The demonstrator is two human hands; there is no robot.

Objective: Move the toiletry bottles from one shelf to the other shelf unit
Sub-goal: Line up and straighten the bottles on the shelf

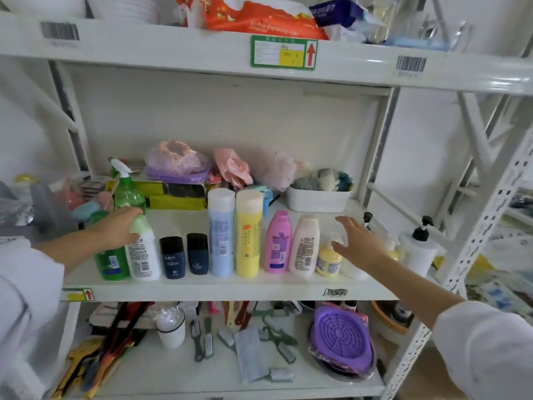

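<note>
Left hand [119, 228]: closed over the cap of the white bottle [143, 255], near the shelf's [219, 287] front left corner.
Right hand [359, 241]: fingers spread, holding nothing, above the small yellow bottle [327, 262].
Other bottles: upright in a row along the front edge.

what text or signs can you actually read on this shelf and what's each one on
"MEN": front of the left dark blue bottle.
"degreasing wipes", partly blurred: orange pack on the top shelf.
Red up arrow, writing unreadable: green-framed shelf tag.
Red up arrow: small tag on the middle shelf edge.
Barcodes, digits too blurred: sticker and sticker on the top beam.
Bottle back labels, as on the pink bottle: too small.
</note>
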